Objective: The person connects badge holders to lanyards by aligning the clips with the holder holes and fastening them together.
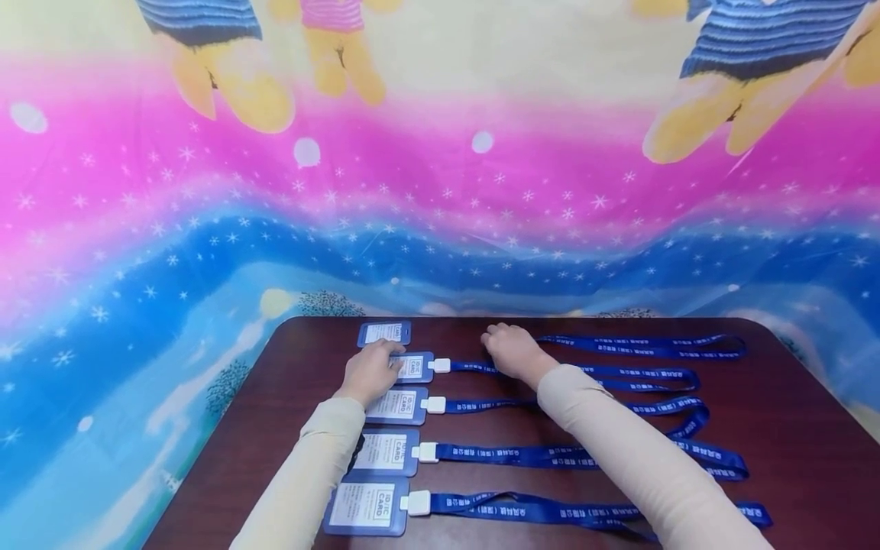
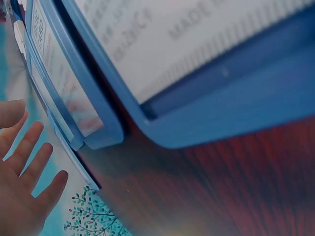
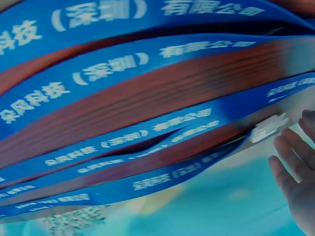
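Observation:
My left hand reaches over the second blue card holder from the back and partly covers it. Its fingers look spread in the left wrist view; whether they touch the holder, I cannot tell. The rearmost card holder lies just beyond that hand, with no clip showing on it. My right hand is at the near end of the rearmost blue lanyard. In the right wrist view a white clip on a lanyard sits beside its fingertips, the fingers extended and apart.
Several more card holders lie in a column towards me, each joined by a white clip to a blue lanyard stretching right. All rest on a dark reddish table. A colourful printed curtain hangs behind its back edge.

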### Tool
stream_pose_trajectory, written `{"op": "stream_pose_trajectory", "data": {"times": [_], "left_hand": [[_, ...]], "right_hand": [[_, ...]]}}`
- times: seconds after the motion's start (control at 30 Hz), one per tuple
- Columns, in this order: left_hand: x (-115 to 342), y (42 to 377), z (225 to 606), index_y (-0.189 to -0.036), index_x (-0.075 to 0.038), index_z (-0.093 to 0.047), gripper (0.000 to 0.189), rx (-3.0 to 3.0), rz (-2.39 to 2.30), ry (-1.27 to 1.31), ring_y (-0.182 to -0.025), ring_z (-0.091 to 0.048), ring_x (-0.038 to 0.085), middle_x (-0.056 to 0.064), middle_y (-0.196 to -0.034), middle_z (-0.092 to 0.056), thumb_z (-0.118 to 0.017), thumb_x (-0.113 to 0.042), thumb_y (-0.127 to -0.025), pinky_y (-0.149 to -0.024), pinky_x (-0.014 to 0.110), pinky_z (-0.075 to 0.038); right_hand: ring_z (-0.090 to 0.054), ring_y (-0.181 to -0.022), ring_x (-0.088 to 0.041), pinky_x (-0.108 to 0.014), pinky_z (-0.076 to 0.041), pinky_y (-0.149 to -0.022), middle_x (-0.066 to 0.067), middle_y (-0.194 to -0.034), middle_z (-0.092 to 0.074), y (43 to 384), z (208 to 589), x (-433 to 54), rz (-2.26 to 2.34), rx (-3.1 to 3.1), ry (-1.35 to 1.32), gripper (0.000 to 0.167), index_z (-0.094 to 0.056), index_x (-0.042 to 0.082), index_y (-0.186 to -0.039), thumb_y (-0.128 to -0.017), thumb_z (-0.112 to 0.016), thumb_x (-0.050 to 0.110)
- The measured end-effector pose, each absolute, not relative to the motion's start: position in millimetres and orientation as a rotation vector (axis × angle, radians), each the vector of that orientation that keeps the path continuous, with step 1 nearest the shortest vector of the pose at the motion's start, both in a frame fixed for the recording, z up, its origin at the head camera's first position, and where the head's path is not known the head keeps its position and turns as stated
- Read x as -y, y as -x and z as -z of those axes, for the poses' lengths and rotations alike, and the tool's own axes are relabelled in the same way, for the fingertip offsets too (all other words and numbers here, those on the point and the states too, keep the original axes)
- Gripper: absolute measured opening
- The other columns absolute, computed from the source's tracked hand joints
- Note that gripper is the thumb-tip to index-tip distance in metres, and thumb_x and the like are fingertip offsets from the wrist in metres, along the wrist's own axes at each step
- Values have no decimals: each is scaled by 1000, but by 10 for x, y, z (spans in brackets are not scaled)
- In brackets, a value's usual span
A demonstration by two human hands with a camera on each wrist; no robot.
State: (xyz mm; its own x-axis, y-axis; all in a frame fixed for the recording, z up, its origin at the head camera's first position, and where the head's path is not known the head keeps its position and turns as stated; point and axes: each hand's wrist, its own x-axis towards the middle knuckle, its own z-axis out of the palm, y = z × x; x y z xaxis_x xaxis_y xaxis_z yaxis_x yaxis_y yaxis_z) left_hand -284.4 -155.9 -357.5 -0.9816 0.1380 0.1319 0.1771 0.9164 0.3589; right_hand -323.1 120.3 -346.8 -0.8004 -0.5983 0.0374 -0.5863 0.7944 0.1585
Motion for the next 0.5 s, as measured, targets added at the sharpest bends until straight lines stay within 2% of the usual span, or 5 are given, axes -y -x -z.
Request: {"op": "stream_pose_trajectory", "data": {"times": [0.3, 0.5], "left_hand": [[1616, 2899, 3524, -123, -14, -69, 27, 2988, 566, 263, -120, -57, 29, 9, -126, -63, -64, -16, -96, -91, 52, -50], [1630, 3064, 3501, -129, -13, -65, 30, 3001, 543, 266, -126, -52, 33, 12, -133, -58, -60, -20, -100, -96, 54, -47]], "right_hand": [[-61, -95, -29, -43, -53, -82, -13, -103, -62, 3258, 3572, -1435, 239, 2884, -799, 12, -68, 2, -105, -97, -64, 10], [-62, -88, -29, -43, -56, -76, -13, -97, -60, 3281, 3563, -1491, 73, 2931, -701, 9, -72, 3, -91, -95, -65, 7]]}}
